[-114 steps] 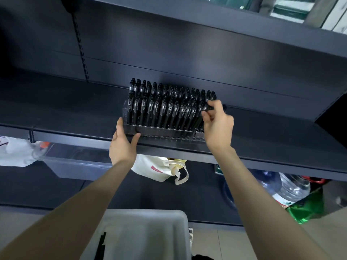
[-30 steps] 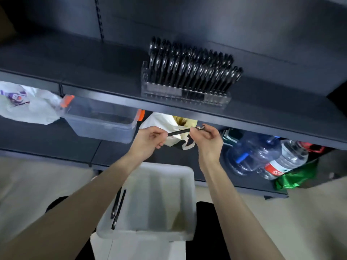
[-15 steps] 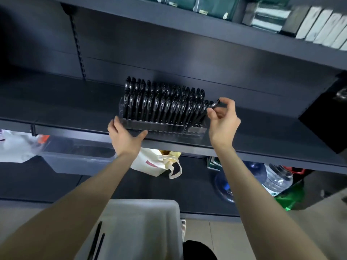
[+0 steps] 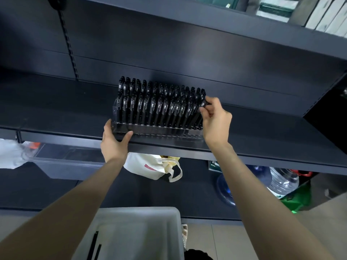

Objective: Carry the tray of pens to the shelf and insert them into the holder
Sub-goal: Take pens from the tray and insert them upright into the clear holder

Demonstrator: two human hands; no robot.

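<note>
Holder [image 4: 157, 131], clear, on shelf [image 4: 56, 109], nearly full: our left hand [image 4: 114, 145] grips its left corner to steady it. Our right hand [image 4: 216, 119] pinches one pen [image 4: 203, 104], tilted toward the rightmost slots. Tray [image 4: 139, 231] below holds two spare pens [image 4: 94, 244].

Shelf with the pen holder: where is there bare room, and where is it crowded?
Bare shelf: left of the pen holder and right of the right hand pinching a pen. The holder is packed; the left hand grips its front-left corner.
</note>
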